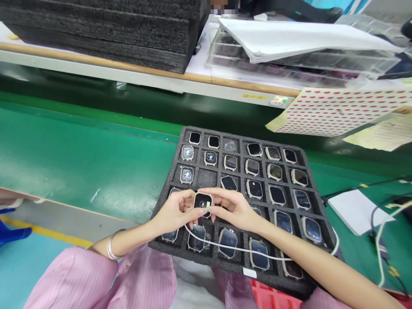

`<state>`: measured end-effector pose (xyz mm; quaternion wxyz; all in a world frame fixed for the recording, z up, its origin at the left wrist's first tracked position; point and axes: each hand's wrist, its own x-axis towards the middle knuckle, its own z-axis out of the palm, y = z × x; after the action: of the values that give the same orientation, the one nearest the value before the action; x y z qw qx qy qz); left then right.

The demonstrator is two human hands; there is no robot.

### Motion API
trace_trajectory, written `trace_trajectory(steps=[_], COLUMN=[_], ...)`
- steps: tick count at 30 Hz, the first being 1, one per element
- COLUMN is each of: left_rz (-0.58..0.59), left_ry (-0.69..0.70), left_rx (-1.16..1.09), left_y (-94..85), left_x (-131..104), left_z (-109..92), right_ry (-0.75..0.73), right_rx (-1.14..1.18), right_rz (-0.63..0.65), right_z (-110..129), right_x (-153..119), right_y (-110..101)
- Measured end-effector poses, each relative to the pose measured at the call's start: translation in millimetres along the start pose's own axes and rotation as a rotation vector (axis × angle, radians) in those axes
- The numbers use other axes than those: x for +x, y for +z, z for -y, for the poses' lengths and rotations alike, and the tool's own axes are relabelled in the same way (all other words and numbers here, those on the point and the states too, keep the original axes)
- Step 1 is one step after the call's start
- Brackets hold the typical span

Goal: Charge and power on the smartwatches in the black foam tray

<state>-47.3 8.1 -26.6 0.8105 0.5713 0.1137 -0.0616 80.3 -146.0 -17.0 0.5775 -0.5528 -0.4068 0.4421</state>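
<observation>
Between both hands, above a dark foam tray (162,201), is a square smartwatch case (200,201) without a strap. Its screen is lit and a small yellow tab shows at its lower right. My left hand (175,211) grips the case's left side, fingers closed round it. My right hand (234,208) pinches the right side, its thumb by the yellow tab. A white cable (231,247) runs from beneath the left hand across the tray to the right. Several similar watch cases sit in the tray's compartments; some, like this watch (210,158), have lit screens.
The tray rests on a green work surface (80,154) and overhangs its front edge. A white box (358,211) and cables (381,240) lie to the right. On the shelf behind stand black foam blocks (112,34) and clear trays under white paper (305,36). A red-dotted sheet (337,109) hangs down.
</observation>
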Motion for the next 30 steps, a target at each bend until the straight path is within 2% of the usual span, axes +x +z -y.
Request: trace_trajectory(steps=[5,13,17,20,23,27,30], left_rz=[-0.034,-0.086,-0.005,0.035,-0.020,-0.066,-0.047], left_ry=[-0.022,-0.024,0.021,0.029,0.049,0.060,0.068], left_rx=[0.068,0.155,0.152,0.177,0.225,0.209,0.152], left_y=[1.1,2.4,2.2,0.7,-0.2,0.8,1.5], left_x=[-1,2,4,4,4,6,6], left_z=[0,5,7,9,11,13,12], right_ry=[-0.087,-0.254,-0.263,-0.228,-0.177,-0.254,-0.280], right_rx=[-0.219,-0.679,-0.949,-0.928,-0.788,-0.787,-0.805], right_rz=[0.024,-0.014,-0.043,-0.064,-0.121,-0.202,-0.181], right_z=[-2,6,11,18,23,18,8], right_x=[-1,-3,-5,-6,-5,-4,-4], right_y=[-2,-1,3,4,4,6,9])
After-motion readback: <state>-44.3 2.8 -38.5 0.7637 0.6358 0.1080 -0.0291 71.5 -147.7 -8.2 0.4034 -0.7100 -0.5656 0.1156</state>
